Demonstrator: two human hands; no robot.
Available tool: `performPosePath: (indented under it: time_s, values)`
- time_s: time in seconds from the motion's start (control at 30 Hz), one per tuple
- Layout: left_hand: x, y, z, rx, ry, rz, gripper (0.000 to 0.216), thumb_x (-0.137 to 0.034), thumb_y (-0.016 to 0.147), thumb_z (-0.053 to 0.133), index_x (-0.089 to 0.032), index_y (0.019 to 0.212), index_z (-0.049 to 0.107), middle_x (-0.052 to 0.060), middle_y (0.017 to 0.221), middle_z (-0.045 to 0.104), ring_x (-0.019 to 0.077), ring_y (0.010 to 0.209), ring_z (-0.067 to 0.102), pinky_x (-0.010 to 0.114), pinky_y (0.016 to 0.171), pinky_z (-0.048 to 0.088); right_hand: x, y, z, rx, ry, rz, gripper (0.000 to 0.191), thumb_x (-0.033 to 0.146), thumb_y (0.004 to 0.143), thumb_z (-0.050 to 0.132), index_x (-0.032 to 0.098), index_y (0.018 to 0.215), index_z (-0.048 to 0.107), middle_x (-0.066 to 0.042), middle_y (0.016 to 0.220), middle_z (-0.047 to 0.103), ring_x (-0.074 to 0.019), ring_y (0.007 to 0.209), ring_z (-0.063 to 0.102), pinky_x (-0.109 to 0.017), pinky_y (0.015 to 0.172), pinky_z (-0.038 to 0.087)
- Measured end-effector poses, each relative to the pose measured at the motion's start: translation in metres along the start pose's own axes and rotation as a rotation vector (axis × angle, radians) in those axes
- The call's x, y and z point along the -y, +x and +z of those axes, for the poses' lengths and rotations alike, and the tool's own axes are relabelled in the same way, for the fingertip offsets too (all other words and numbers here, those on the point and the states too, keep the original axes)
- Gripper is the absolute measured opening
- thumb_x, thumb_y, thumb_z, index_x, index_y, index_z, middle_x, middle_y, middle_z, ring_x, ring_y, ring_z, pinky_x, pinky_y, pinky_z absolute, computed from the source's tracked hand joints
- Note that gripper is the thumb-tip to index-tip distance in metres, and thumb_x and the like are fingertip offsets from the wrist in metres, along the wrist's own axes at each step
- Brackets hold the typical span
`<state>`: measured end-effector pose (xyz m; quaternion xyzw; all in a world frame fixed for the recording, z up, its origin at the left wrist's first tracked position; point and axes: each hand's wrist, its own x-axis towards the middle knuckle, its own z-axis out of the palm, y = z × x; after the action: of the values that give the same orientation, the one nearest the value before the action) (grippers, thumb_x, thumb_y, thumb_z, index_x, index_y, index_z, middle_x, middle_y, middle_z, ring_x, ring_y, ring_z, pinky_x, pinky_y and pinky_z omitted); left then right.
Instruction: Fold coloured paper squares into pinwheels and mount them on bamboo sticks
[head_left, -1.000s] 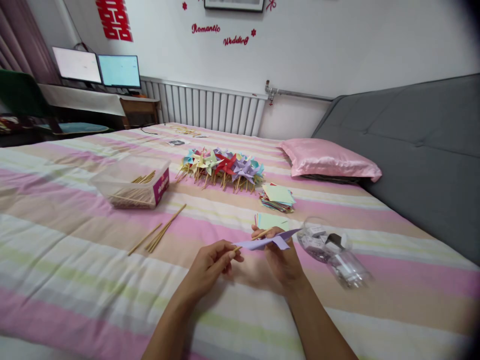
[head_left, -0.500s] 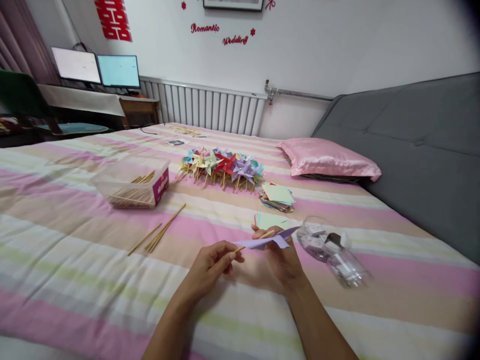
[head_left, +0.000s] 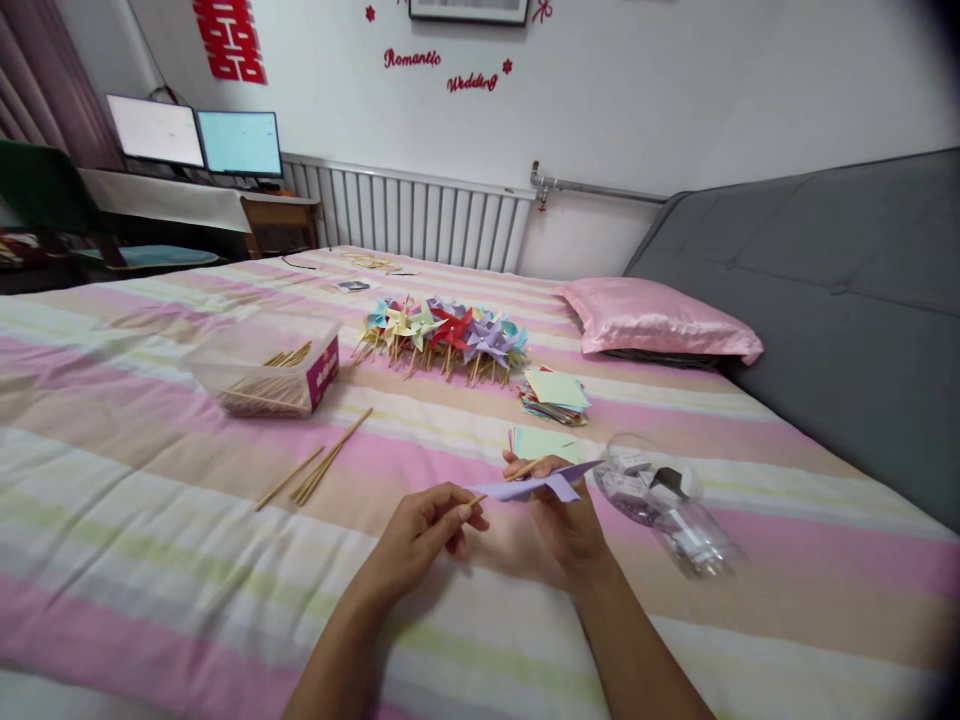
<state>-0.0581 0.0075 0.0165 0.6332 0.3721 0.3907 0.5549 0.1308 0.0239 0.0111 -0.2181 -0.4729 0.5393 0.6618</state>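
My left hand [head_left: 420, 535] pinches the near end of a thin wooden stick [head_left: 504, 481] between thumb and fingers. My right hand [head_left: 566, 520] holds a folded purple paper [head_left: 540, 486] up against that stick, its fingers closed under the paper. Both hands hover just above the striped bedspread [head_left: 187, 520], close together in the lower middle of the view.
A clear jar [head_left: 664, 500] lies on its side right of my hands. Behind are small paper stacks [head_left: 555, 395], a row of finished pinwheels [head_left: 442, 335], loose sticks [head_left: 319, 465], a clear box of sticks [head_left: 270, 370], a pink pillow [head_left: 652, 320] and a grey headboard [head_left: 847, 300].
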Motion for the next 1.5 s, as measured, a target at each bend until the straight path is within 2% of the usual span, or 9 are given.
performPosePath:
  time_s: [0.37,0.7,0.93,1.17,1.5]
  values:
    - [-0.0036,-0.0001,0.0019,0.011,-0.007,-0.002,0.028,-0.040,0.086,0.054,-0.014,0.085,0.064,0.007,0.083,0.069,0.0108,0.057,0.056,0.024,0.057,0.045,0.0020,-0.0014,0.0012,-0.017,-0.055,-0.004,0.022,0.042,0.062,0.081,0.026,0.067,0.066,0.001,0.070,0.072,-0.0223,0.075,0.067,-0.048,0.101,0.036]
    - [-0.0038,-0.0015,-0.0003,0.046,-0.038,-0.025,0.032,-0.042,0.086,0.053,-0.013,0.080,0.064,0.006,0.076,0.067,0.0118,0.060,0.057,0.024,0.059,0.044,-0.0016,0.0002,0.0013,-0.029,-0.051,-0.034,0.016,0.036,0.063,0.082,0.027,0.069,0.069,0.003,0.074,0.072,-0.0183,0.073,0.065,-0.045,0.106,0.030]
    - [-0.0045,-0.0024,-0.0003,0.071,-0.039,-0.050,0.034,-0.046,0.085,0.053,-0.013,0.079,0.062,0.004,0.068,0.065,0.0126,0.058,0.056,0.024,0.058,0.044,0.0003,0.0008,0.0032,-0.059,-0.044,-0.051,0.017,0.035,0.061,0.083,0.027,0.067,0.070,0.002,0.070,0.069,-0.0196,0.074,0.063,-0.045,0.099,0.038]
    - [-0.0071,-0.0031,0.0002,0.065,-0.015,-0.028,0.036,-0.045,0.087,0.051,-0.013,0.079,0.064,0.006,0.072,0.066,0.0125,0.058,0.058,0.024,0.058,0.045,0.0035,0.0005,0.0058,-0.058,0.004,-0.005,0.019,0.035,0.057,0.085,0.028,0.065,0.070,0.002,0.068,0.068,-0.0209,0.080,0.064,-0.045,0.092,0.044]
    - [-0.0041,-0.0031,-0.0001,0.082,0.004,-0.017,0.036,-0.044,0.089,0.048,-0.013,0.081,0.064,0.007,0.078,0.066,0.0127,0.060,0.059,0.024,0.059,0.046,0.0023,0.0002,0.0046,-0.055,0.018,0.016,0.017,0.035,0.059,0.084,0.028,0.066,0.070,0.002,0.070,0.069,-0.0198,0.082,0.064,-0.044,0.094,0.043]
